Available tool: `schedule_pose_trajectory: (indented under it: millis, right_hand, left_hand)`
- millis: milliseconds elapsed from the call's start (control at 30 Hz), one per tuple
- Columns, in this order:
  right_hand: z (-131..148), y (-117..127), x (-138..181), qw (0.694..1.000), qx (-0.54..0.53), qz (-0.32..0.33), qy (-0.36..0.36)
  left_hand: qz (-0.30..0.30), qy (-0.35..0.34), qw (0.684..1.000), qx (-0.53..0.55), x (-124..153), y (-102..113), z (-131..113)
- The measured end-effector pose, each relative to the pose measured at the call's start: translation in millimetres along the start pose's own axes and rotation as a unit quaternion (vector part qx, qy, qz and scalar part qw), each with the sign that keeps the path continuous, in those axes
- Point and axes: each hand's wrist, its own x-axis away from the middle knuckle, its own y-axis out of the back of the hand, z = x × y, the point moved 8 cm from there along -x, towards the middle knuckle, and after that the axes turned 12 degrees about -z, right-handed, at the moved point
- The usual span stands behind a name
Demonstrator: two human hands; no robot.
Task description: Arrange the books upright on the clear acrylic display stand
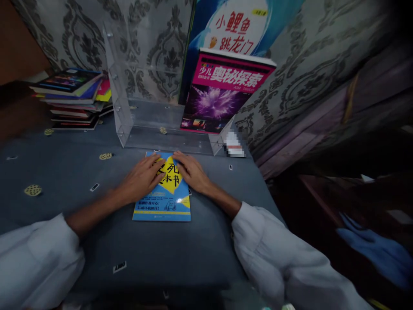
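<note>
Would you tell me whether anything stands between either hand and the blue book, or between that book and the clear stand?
Nothing visible does: the left hand lies on the blue book, the right hand at its upper right edge, and no object shows between that book and the clear stand beyond.

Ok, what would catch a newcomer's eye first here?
Probably the blue book, flat on the dark cloth beneath the left hand and right hand. Then the pink book, standing in the right part of the clear rack, and the stack of books to the rack's left.
</note>
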Motion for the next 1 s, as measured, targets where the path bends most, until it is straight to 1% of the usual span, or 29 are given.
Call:
schedule_pose_trajectory:
  millis: [67,133,333,433,700,1000]
  right_hand:
    - [-10.0,2.5,2.1,1.0,-0.004,-0.004,-0.017]
    - [-14.3,5.3,4.1,1.0,-0.013,-0.005,-0.019]
    - [-13.1,5.4,9.6,0.999,-0.014,-0.009,-0.037]
    - [-4.5,7.8,20.8,0.999,-0.015,-0.01,-0.041]
    - [31.9,21.8,67.0,1.0,-0.013,0.006,-0.025]
    - [63.9,28.2,108.5,0.999,0.0,0.03,-0.022]
  left_hand:
    - [0.009,0.003,1.0,0.005,2.4,-3.0,1.6]
    - [0.013,0.007,1.0,0.009,2.7,-3.2,3.3]
    - [0.018,0.008,1.0,-0.003,2.0,-3.5,3.0]
    - [0.017,0.005,1.0,-0.005,2.5,-3.5,2.3]
    - [0.006,-0.003,1.0,0.006,3.1,-3.6,2.9]
    - [0.004,0.001,1.0,0.005,3.3,-2.9,3.9]
